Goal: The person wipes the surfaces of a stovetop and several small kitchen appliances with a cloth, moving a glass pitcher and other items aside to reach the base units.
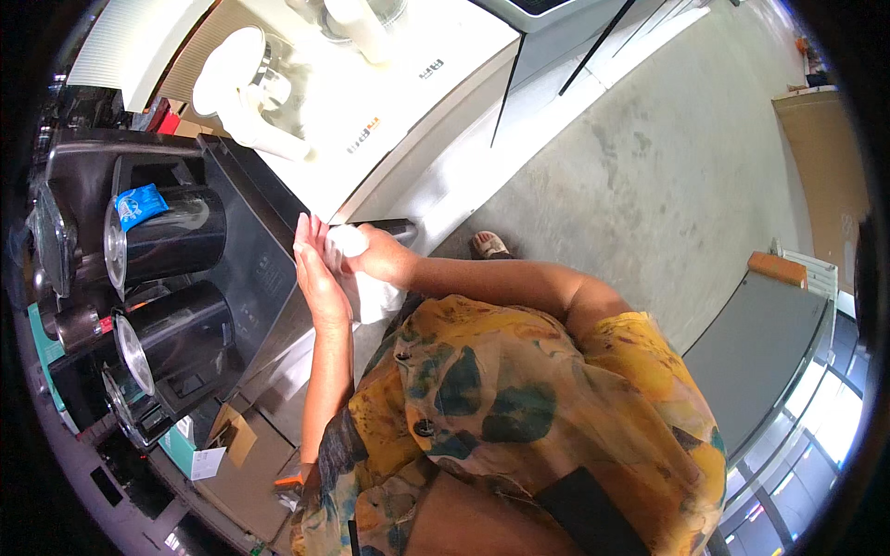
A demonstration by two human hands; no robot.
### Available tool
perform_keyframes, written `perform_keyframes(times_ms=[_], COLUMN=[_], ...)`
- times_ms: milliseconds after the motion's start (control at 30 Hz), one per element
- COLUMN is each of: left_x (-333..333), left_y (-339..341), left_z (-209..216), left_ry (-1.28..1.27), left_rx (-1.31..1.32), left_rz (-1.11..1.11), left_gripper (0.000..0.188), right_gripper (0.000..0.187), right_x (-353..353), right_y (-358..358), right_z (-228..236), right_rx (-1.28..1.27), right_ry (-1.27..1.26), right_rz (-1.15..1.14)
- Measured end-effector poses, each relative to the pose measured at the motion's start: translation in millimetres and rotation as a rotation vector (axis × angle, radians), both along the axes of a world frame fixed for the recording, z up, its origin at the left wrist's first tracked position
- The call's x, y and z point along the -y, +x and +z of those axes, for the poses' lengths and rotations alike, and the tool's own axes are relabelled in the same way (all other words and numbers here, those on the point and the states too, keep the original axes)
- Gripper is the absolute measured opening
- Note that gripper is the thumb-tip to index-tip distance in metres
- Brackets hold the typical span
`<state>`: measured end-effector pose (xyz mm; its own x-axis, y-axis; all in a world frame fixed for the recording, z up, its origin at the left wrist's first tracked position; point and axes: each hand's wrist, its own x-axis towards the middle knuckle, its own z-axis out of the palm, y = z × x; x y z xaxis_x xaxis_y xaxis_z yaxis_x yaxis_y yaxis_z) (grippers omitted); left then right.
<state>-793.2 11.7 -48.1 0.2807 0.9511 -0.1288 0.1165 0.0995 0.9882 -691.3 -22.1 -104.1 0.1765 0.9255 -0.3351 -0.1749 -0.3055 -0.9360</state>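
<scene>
My right hand is closed on a crumpled white cloth or tissue, whose lower part hangs below the wrist. Part of the white material also bulges between my two palms. Against it rests my left hand, palm turned toward the right one, with its fingers stretched out. The right fingertips are mostly hidden behind the white material. Both hands are held together in front of the corner where the white counter meets the dark unit.
A black tray-like unit at the left carries black cylindrical containers, with a blue packet on one. White appliances stand on the white counter. A cardboard box sits lower left; a grey-topped table is at the right.
</scene>
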Motion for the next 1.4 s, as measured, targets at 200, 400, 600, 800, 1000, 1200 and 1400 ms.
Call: perform_keyframes(times_ms=[200, 400, 600, 800, 1000, 1200, 1400], left_x=[5, 3, 2, 22, 49, 41, 38], left_y=[-6, -4, -3, -10, -20, 26, 78], left_z=[1, 2, -2, -23, -44, -32, -21], left_ry=[0.044, 0.033, 0.048, -0.010, -0.387, -0.199, 0.174], left_rx=[-0.039, -0.061, -0.062, -0.194, -0.242, -0.284, -0.336], left_rz=[-0.051, -0.061, -0.035, 0.006, -0.298, -0.327, -0.526], left_gripper=[0.071, 0.070, 0.069, 0.062, 0.023, 0.012, 0.019], right_gripper=[0.030, 0.032, 0.061, 0.037, 0.038, 0.034, 0.069], right_x=[21, 7, -38, 21, 67, 105, 133], right_y=[117, 275, 150, 37, 115, 162, 184], right_z=[-71, -52, -120, -110, -7, -6, 40], right_rx=[-0.235, -0.194, 0.251, -0.190, -0.158, 0.540, -0.376], right_ry=[-0.033, 0.250, -0.147, 0.117, -0.027, 0.056, 0.227], right_rz=[-0.495, -1.161, -0.916, 0.147, 0.424, 0.354, 0.117])
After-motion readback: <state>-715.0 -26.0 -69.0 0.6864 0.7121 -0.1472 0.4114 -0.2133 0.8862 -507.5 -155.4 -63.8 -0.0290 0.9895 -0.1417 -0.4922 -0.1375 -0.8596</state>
